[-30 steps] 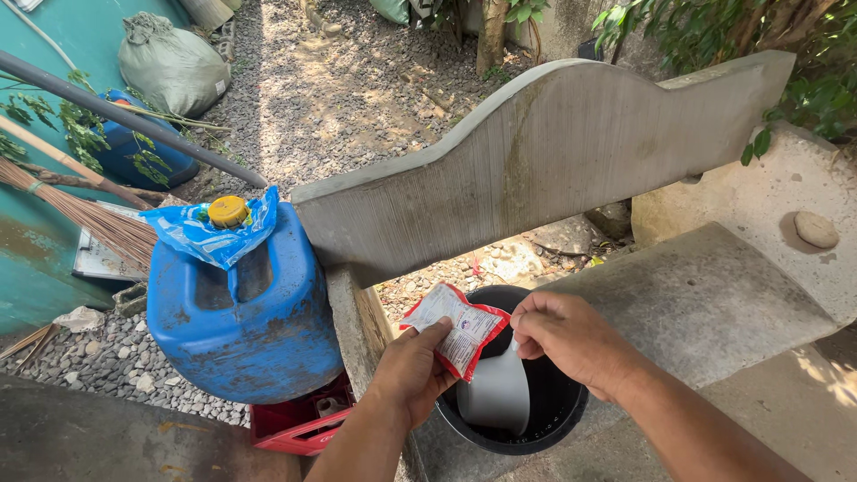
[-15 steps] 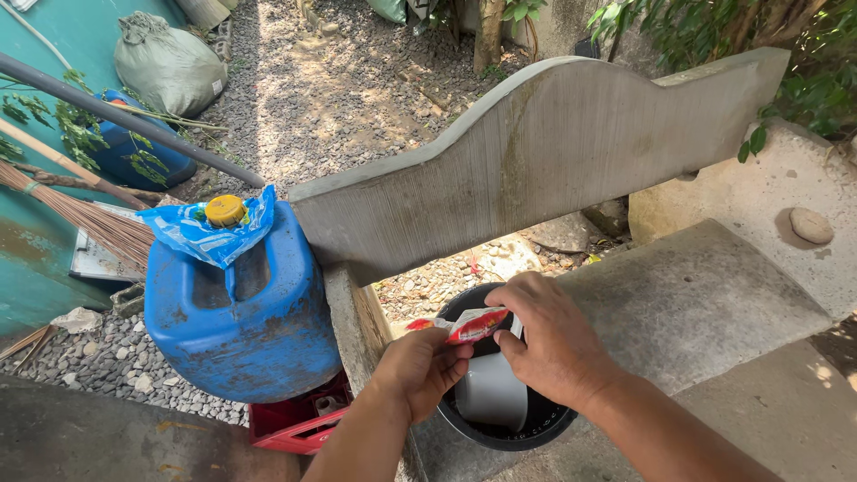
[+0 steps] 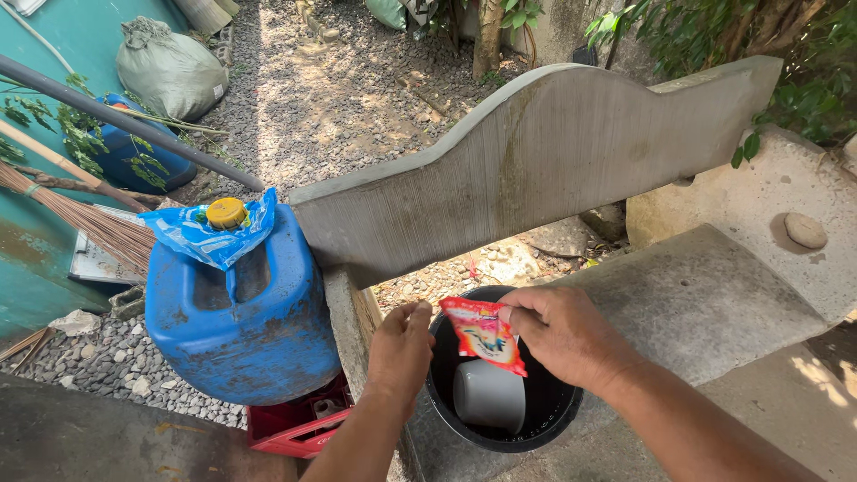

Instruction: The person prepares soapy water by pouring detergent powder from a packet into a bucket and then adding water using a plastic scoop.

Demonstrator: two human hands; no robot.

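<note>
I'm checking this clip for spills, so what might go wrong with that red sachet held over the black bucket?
The right hand pinches the red sachet by one top corner only, so it may slip into the black bucket onto the white cup. The left hand grips near the rim; a tug might tip the bucket off the concrete bench.

My right hand [image 3: 562,335] pinches a red sachet [image 3: 485,332] with white and yellow print. Below it I see a black bucket [image 3: 553,419] holding a pale grey scoop [image 3: 489,395]. The jerrycan [image 3: 241,312] is scuffed blue, its cap [image 3: 226,212] yellow, wrapped in a blue plastic bag [image 3: 192,234]. A red crate [image 3: 295,428] sits beneath. The concrete slab [image 3: 536,161] is grey, finely streaked.
</note>
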